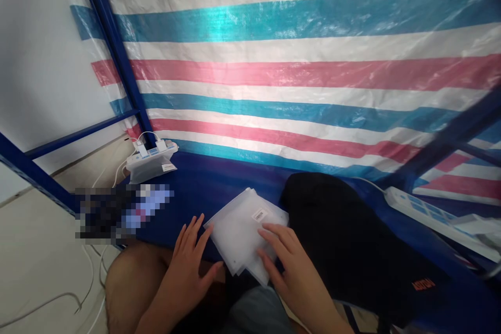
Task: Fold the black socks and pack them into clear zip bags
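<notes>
Showed a loose grip: spread the left hand [190,261] wide at the left corner of the frosted pouches [242,229], laid the right hand [293,263] half-open atop. Risked a slide off the near edge of the blue surface [191,188] if nudged unevenly.

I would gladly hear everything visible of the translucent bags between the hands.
The translucent bags look like thin, frosted plastic, flat and overlapping askew. The top one bears a white barcode label. They lie on the blue surface, reaching past its near edge. The right hand rests on their right side; the left hand is at their left corner, contact unclear.
</notes>
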### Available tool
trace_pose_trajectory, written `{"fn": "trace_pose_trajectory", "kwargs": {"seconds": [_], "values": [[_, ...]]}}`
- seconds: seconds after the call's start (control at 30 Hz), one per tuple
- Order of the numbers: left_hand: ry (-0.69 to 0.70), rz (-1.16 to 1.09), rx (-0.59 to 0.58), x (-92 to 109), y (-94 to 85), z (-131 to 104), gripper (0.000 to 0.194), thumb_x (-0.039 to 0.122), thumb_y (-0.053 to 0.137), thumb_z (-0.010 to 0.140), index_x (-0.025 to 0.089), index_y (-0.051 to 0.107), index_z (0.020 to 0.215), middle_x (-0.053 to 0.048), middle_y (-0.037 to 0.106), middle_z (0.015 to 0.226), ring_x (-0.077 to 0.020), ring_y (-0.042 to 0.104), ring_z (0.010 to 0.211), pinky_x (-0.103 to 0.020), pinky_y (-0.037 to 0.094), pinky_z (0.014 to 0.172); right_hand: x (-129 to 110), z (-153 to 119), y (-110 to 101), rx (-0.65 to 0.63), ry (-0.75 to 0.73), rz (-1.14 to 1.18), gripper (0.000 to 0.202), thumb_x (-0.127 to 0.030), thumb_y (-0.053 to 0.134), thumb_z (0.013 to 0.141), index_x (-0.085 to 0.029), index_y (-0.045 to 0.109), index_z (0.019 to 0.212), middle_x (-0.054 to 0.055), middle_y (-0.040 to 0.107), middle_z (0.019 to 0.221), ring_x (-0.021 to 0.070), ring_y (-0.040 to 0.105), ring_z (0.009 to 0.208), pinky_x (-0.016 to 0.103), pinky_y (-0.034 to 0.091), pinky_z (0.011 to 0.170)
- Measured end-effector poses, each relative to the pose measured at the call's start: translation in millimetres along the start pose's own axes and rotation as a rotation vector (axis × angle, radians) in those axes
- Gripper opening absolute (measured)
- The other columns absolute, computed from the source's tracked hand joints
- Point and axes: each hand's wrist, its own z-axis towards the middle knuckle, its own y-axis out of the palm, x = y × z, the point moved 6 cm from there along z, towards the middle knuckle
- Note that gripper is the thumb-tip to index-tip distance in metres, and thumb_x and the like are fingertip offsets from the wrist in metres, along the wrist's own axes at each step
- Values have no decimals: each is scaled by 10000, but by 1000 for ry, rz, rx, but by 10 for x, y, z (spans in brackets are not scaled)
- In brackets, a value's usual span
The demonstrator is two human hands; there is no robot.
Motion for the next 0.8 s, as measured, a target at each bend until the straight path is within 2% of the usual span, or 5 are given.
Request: {"fn": "trace_pose_trajectory", "kwargs": {"seconds": [0.1,0.23,0.43,0.57,0.8], "values": [[12,-7,-36,10,42,31,807,373,652,1003,311,261,1706,-129,268,1777,-370,303,1628,-666,325,1290,72,-55,24,67,48,14,497,-470,618,1023,-497,522,1509,70,591,1504,469,581,1351,753,557,1047],[111,-68,-80,153,25,104,647,345,646,1012,341,431,1622,-86,431,1701,-335,417,1575,-630,367,1288,87,-68,81,64,60,19,519,-488,617,1020,-479,504,1527,70,533,1565,475,556,1390,745,557,1065],[84,-87,-64,328,45,124,474,308,602,1036,354,575,1507,-78,539,1588,-320,519,1483,-603,475,1225,56,61,65,41,95,14,490,-507,582,1048,-394,527,1521,80,495,1613,420,532,1449,660,535,1150],[79,-73,-76,370,58,97,487,269,588,1040,380,565,1513,-48,548,1582,-310,508,1493,-611,488,1215,73,135,63,-15,119,-62,450,-474,540,1081,-327,561,1506,84,526,1598,345,525,1477,559,511,1208],[121,-15,-93,469,110,27,618,223,570,1031,372,447,1618,-44,461,1669,-313,406,1579,-644,393,1282,136,119,156,39,81,-206,493,-447,569,1063,-261,559,1520,138,567,1571,395,454,1528,639,461,1225]]}}
